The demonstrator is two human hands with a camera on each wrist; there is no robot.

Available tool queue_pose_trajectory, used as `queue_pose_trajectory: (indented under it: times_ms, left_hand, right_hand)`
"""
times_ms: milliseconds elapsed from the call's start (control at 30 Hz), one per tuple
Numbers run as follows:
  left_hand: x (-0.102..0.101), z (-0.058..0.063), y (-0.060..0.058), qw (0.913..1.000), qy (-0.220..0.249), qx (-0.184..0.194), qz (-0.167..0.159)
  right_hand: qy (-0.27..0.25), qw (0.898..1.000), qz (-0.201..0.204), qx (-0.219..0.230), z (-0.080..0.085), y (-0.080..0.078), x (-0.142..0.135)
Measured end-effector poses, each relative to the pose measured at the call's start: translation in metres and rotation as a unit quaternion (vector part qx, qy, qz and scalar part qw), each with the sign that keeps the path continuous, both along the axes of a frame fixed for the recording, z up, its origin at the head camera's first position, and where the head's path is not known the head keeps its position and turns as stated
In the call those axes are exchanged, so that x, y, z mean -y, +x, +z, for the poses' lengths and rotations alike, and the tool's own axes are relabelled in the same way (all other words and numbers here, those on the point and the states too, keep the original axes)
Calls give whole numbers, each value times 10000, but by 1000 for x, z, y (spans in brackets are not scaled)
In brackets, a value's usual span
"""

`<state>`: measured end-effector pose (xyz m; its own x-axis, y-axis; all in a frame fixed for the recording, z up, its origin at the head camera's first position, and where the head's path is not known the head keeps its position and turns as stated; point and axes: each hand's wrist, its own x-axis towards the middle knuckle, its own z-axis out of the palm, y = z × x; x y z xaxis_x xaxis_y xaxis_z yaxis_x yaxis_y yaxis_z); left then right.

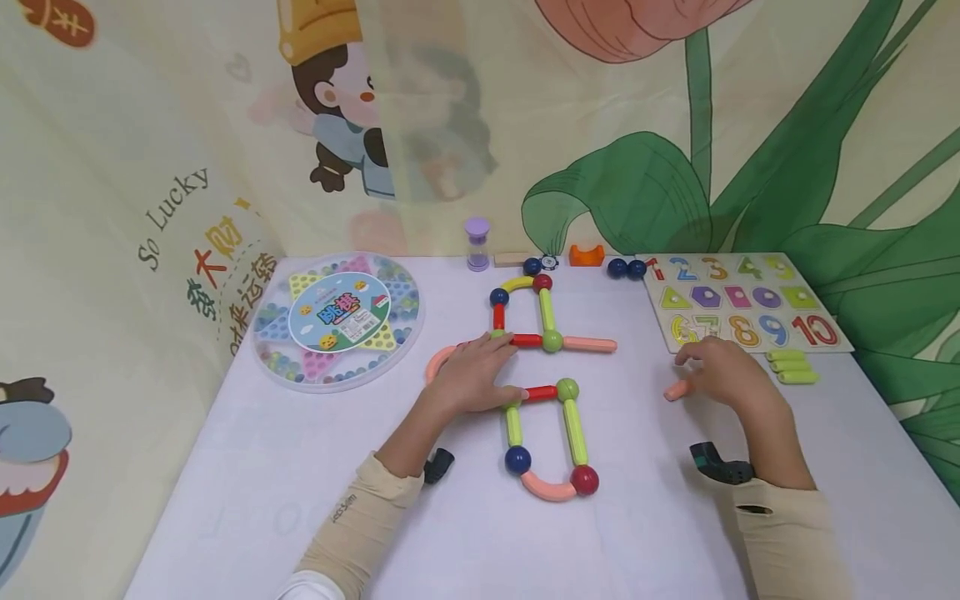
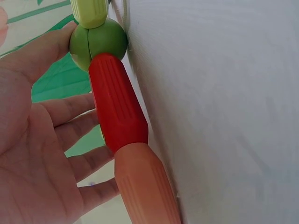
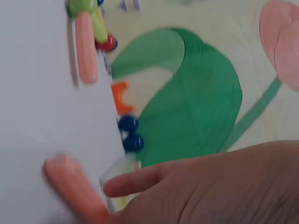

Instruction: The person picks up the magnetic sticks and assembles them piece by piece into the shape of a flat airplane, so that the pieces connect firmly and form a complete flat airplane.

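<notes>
My left hand (image 1: 474,372) rests over the left side of a figure built from magnetic sticks and balls, fingers nearly straight. Its thumb touches a green ball (image 2: 99,45), and its fingertips lie along a red stick (image 2: 117,100) and a pink stick (image 2: 148,186) joined to it. Part of the figure is hidden under this hand. The upper loop has a red ball (image 1: 542,282); the lower loop ends in another red ball (image 1: 585,479) and a pink curved stick (image 1: 548,487). To the right, my right hand (image 1: 731,377) holds a loose pink stick (image 1: 678,389) above the table.
A round checkers board (image 1: 405,354) lies at the left, a number puzzle board (image 1: 660,312) at the right. Several light green sticks (image 1: 797,377) lie beside the right hand. Along the back stand a purple sand timer (image 1: 477,243), an orange block (image 1: 587,255) and blue balls (image 1: 617,267).
</notes>
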<state>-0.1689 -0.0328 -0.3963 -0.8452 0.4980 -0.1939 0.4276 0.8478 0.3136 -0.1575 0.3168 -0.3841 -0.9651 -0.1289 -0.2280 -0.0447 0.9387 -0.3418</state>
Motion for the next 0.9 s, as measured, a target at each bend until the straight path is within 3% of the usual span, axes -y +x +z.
queue_pose_trajectory:
  times_ms: [167,400,600,733,900]
  left_hand:
    - [0,-1,-1,10000,-13,4,5]
    - [0,-2,-1,10000,50,0,-15]
    - [-2,-1,-1,9999,109,-32,-40]
    - [-2,0,-1,9999,96,-29,-48]
    - [-1,-1,0,10000,73,-24,-8]
  right_hand:
    - [-67,9993,75,348,-7,5,-14]
    - [-165,9954,870,-355,-15,-8,24]
    - [-158,9866,1227,-1061,-16,-12,62]
    - [-146,9819,1450,-1207,-16,-10,76]
    - [-224,9841,1389,-1085,-16,-8,79]
